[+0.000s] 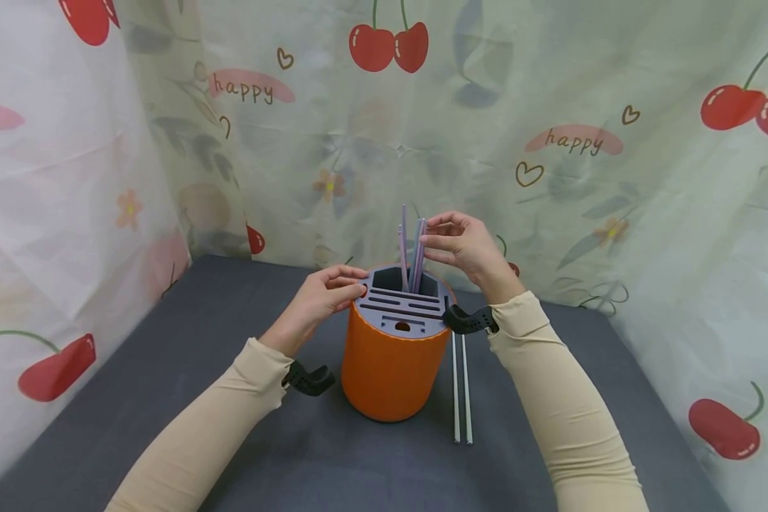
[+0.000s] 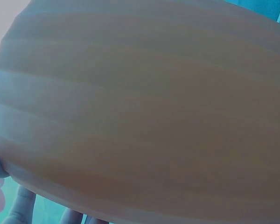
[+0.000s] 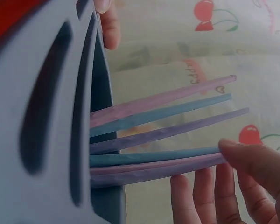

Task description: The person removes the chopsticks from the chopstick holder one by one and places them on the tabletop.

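As seen from the head view, an orange holder [image 1: 387, 377] stands upright on a dark grey table [image 1: 294, 455], before a curtain [image 1: 384, 142] printed with cherries, hearts and "happy". Its grey lid [image 1: 370, 317] carries narrow slots and, at the far side, a larger compartment. Left hand [image 1: 313, 302]: at the lid's left edge, fingers extended to the rim, thumb apart from them. How firmly it presses, I cannot tell. Right hand [image 1: 464, 245]: raised behind the lid's right side, thumb and fingers pinching the upper ends of the held chopsticks [image 1: 419, 256], whose lower ends sit in the far compartment. The free chopsticks [image 1: 402, 256] rise from the same compartment, just left of them. Two pale sticks [image 1: 456, 398] lie side by side on the table, right of the holder. Both arms wear cream sleeves [image 1: 198, 427] and black wristbands [image 1: 310, 379].

Left wrist view: the holder's wall fills most of the frame, dull and dim in colour. Parts of the left hand's digits show beyond its edge, lower left; the rest is hidden.

Right wrist view, lid at left: six sticks counted in the compartment. Pinched group is teal, pink and purple, close together; the free three, pink, blue and purple, are fanned apart. Left fingertips show by the rim, top.
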`<state>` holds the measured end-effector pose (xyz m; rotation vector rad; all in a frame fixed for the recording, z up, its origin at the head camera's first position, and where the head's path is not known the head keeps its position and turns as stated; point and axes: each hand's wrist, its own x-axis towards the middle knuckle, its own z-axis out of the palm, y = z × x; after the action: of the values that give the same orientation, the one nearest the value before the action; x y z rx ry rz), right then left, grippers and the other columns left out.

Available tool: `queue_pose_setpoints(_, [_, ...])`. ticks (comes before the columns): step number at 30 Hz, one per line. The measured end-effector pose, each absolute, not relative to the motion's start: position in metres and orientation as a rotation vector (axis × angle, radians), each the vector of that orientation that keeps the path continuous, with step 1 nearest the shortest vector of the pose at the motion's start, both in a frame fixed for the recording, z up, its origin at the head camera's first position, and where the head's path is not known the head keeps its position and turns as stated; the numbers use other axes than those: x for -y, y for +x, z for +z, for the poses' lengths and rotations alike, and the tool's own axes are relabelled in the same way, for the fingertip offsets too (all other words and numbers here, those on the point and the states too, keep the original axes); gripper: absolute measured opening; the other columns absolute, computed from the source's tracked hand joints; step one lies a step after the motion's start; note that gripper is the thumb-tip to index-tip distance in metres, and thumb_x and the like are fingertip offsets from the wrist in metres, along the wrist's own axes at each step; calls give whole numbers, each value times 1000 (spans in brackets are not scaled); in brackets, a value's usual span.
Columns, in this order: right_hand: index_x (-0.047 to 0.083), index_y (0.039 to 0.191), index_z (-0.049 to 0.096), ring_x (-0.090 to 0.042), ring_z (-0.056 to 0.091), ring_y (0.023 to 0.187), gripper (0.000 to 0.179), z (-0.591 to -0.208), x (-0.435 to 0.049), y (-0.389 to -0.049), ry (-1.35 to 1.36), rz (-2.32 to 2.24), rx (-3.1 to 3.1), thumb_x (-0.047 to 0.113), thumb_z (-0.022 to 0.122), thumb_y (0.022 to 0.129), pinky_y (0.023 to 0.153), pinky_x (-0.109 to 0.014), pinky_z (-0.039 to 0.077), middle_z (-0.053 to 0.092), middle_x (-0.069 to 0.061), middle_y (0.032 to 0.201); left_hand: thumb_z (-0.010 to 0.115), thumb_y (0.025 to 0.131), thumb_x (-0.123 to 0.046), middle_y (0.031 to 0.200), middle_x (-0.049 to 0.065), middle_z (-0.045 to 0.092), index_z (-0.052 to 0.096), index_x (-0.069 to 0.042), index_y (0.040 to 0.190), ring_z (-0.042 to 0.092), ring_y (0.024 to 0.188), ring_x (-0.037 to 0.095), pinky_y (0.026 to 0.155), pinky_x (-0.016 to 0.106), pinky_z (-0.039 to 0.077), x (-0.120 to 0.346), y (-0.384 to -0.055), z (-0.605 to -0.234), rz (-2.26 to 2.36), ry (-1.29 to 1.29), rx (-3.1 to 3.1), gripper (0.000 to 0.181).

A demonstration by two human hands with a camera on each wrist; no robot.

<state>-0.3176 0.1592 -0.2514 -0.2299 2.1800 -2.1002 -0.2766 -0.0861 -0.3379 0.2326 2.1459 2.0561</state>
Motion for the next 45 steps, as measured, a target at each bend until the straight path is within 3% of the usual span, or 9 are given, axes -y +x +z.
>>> queue_pose_setpoints(15, [8,98,57,-13,64,85,20,-242,-163,-314,-267,-2123,-2168,-9,62,88,75,-30,58,57,-3,94,67,92,-18,115,6,65,64,-14,122,62,105,18,102,41,47,86,-276,-338,2062,245,-2136,31])
queue_pose_setpoints(23, [8,91,65,-16,62,82,22,-199,-190,-300,-398,-2529,-1981,-12,66,84,71,-32,59,60,-3,88,66,92,-17,113,6,66,64,-13,122,63,104,18,101,41,47,86,-276,-338,2071,245,-2133,30])
queue_pose_setpoints(32, [1,100,63,-20,62,69,28,-154,-245,-280,-405,-2977,-1644,-14,71,79,63,-34,59,58,-8,90,67,92,-17,113,6,65,64,-12,122,62,104,18,102,41,47,86,-275,-337,2077,238,-2126,31])
queue_pose_setpoints(37, [3,105,65,-19,64,69,32,-171,-267,-286,-258,-2905,-1733,-11,73,78,60,-31,58,61,-7,89,67,91,-17,114,6,65,64,-13,121,62,105,19,102,40,47,86,-276,-338,2079,224,-2126,30])
queue_pose_setpoints(45, [17,110,64,-8,66,72,30,-254,-282,-305,17,-2430,-2072,2,71,85,65,-24,56,65,4,86,68,91,-17,114,7,65,64,-12,121,62,106,20,102,40,47,84,-277,-339,2084,224,-2120,30])
